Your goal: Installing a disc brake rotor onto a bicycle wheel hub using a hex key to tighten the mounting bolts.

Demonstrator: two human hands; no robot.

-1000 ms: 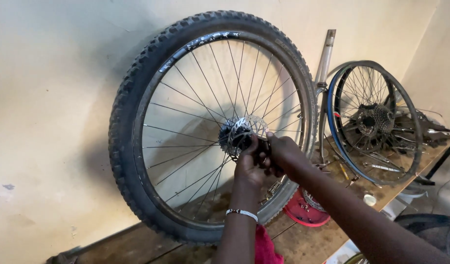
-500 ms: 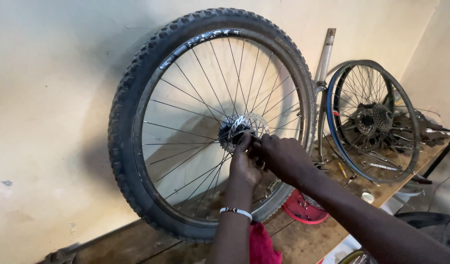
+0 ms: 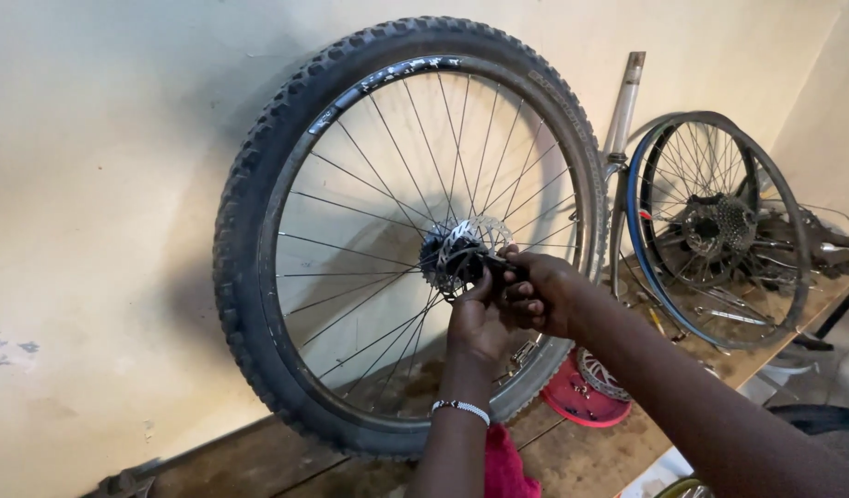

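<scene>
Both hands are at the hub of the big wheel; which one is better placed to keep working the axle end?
Probably the right hand: its fingers pinch the dark axle end at the hub. The left hand sits beneath, steadying.

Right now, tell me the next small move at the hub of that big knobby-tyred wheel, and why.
Probably keep the left hand bracing the hub while the right hand turns the small dark part at the axle; both hands already meet at the silver disc rotor of the black knobby-tyred spoked wheel.

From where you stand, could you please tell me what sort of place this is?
Probably a bicycle repair workshop: a knobby-tyred wheel leans against the wall on a wooden bench, a second wheel with a sprocket cluster stands beside it, and both hands work at the hub.
</scene>
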